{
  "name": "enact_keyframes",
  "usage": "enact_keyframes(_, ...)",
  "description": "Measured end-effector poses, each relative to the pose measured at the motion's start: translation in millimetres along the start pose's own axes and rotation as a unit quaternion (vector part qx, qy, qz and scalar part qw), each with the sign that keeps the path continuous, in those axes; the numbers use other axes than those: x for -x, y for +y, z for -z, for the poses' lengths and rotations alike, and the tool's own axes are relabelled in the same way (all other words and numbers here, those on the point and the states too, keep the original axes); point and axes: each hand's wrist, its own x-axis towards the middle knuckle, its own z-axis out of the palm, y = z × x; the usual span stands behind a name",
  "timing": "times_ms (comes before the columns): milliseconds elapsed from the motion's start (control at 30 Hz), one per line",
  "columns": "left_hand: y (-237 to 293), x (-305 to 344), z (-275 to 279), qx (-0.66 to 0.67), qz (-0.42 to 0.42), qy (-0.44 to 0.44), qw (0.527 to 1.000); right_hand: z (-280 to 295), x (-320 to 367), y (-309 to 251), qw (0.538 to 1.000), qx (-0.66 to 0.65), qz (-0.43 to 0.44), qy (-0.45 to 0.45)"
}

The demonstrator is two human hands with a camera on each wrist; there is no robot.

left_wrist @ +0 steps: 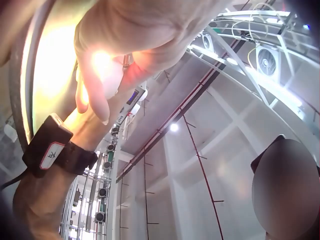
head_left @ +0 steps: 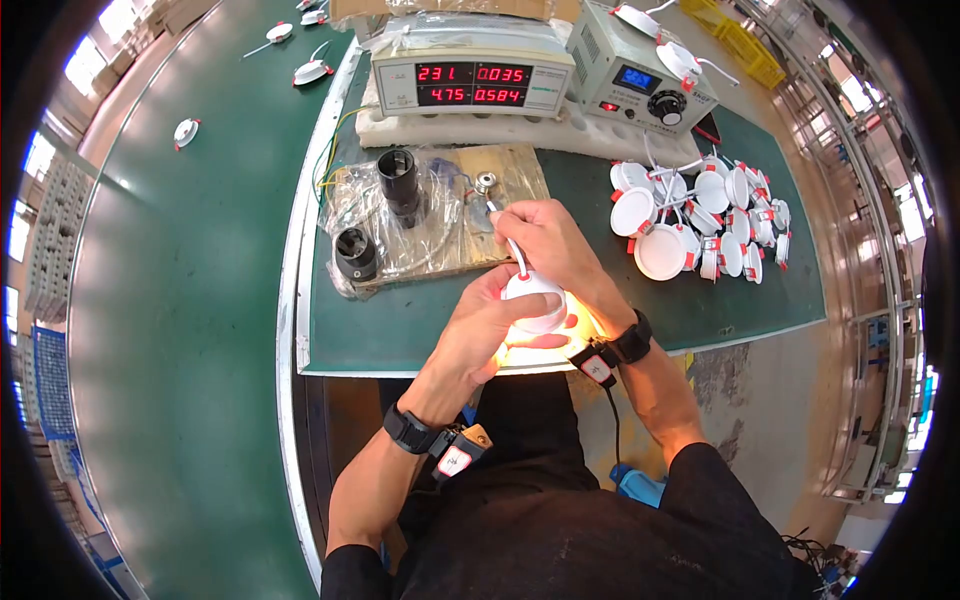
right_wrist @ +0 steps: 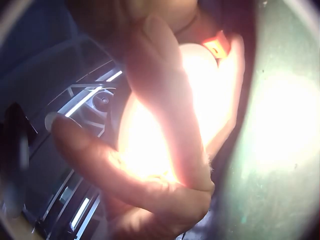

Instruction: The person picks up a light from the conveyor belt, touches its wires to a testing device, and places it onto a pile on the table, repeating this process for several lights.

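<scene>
My left hand [head_left: 480, 325] grips a round white LED downlight [head_left: 530, 287], its thumb across the white back. The lamp is lit, and its glow spills onto the fingers below and the table edge. A white cable [head_left: 517, 256] rises from the downlight, and my right hand [head_left: 550, 245] pinches it. The cable's far end reaches up beside a round metal contact [head_left: 486, 181] on the wooden board [head_left: 522, 180]. In the right wrist view, fingers curl over the glaring downlight [right_wrist: 197, 70], with an orange-red clip [right_wrist: 217, 46] at its rim.
Two black lamp sockets [head_left: 398, 185] stand on the plastic-covered board. Behind it sit a meter [head_left: 470, 75] with red digits and a grey power supply [head_left: 640, 75]. Several white downlights [head_left: 660, 252] are piled at right; others [head_left: 312, 72] lie on the green surface at left.
</scene>
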Motion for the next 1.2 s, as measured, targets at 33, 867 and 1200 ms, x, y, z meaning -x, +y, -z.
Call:
enact_keyframes(33, -0.5, -0.6, -0.5, -0.003, -0.002, 0.004, 1.0, 0.3, -0.6, 0.7, 1.0, 0.006, 0.002, 0.0)
enact_keyframes(867, 7.4, 6.4, -8.3, 0.013, 0.016, 0.009, 1.0, -1.7, 2.1, -1.4, 1.0, -0.006, 0.008, 0.007)
enact_keyframes(1200, 8.7, 6.4, -7.5, 0.027, 0.03, 0.015, 0.999, -2.8, 2.4, -4.3, 1.0, -0.002, 0.005, 0.017)
